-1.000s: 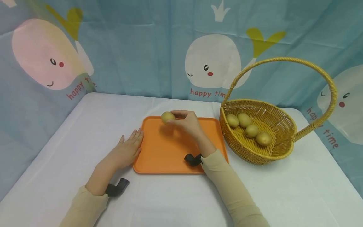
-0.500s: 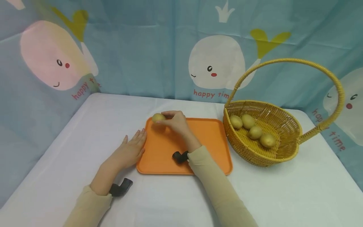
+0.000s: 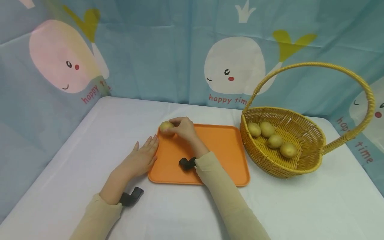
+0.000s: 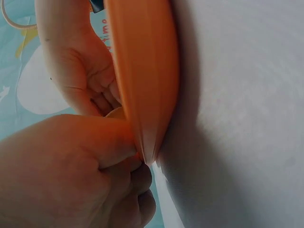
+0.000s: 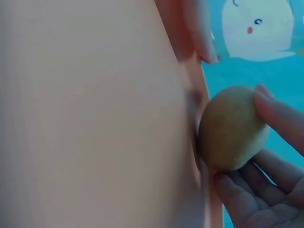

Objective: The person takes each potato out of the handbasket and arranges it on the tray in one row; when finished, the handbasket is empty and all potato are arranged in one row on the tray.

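My right hand [image 3: 183, 128] holds a yellow-brown potato [image 3: 166, 127] over a plain orange tray [image 3: 222, 150]. My sleeves [image 3: 222, 196] are beige. At the frame's right, a golden-yellow wicker basket [image 3: 303, 156] holds four yellowish potatoes [image 3: 274, 140]. The tablecloth [image 3: 300, 206] is white. Across the top, the backdrop [image 3: 168, 50] is blue with white and pink whales.

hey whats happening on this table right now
A person's right hand holds a small potato at the far left corner of an orange tray, low against the tray surface. Their left hand lies flat on the white table with its fingers against the tray's left edge. To the right stands a wicker basket with four more potatoes inside.
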Demonstrator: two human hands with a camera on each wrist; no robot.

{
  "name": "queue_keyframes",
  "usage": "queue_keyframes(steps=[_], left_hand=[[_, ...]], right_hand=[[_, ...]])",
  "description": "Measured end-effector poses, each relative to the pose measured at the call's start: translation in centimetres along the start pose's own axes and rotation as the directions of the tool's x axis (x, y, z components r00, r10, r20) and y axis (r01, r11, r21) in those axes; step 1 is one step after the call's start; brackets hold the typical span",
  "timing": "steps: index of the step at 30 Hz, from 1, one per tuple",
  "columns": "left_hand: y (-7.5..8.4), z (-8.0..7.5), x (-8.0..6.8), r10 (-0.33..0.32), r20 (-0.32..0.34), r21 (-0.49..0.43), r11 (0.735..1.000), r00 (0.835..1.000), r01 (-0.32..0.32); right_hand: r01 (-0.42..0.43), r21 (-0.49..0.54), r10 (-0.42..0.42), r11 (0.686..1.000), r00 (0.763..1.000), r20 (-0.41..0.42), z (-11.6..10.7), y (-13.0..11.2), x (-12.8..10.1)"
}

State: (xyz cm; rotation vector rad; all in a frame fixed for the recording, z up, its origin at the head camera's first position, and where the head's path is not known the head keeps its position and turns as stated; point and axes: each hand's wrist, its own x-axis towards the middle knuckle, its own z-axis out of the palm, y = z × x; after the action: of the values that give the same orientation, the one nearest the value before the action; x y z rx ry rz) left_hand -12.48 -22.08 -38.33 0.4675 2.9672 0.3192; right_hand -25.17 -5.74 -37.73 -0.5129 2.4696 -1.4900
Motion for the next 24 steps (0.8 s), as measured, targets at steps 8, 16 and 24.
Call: queue_keyframes(steps=[8, 16, 24], left_hand=[[0.1, -0.5, 0.0, -0.007, 0.013, 0.008, 1.000, 1.000, 0.007], [0.1, -0.2, 0.0, -0.005, 0.010, 0.001, 1.000, 1.000, 0.005], [0.2, -0.1, 0.0, -0.005, 0.009, 0.003, 1.000, 1.000, 0.005]], right_hand=[[0.009, 0.037, -0.013, 0.999, 0.995, 0.095, 0.0, -0.3, 0.1], [-0.002, 0.039, 0.001, 0.999, 0.999, 0.034, 0.3, -0.2, 0.3], [-0.050, 0.213, 0.036, 0.976, 0.997, 0.070, 0.1, 0.9, 0.6]])
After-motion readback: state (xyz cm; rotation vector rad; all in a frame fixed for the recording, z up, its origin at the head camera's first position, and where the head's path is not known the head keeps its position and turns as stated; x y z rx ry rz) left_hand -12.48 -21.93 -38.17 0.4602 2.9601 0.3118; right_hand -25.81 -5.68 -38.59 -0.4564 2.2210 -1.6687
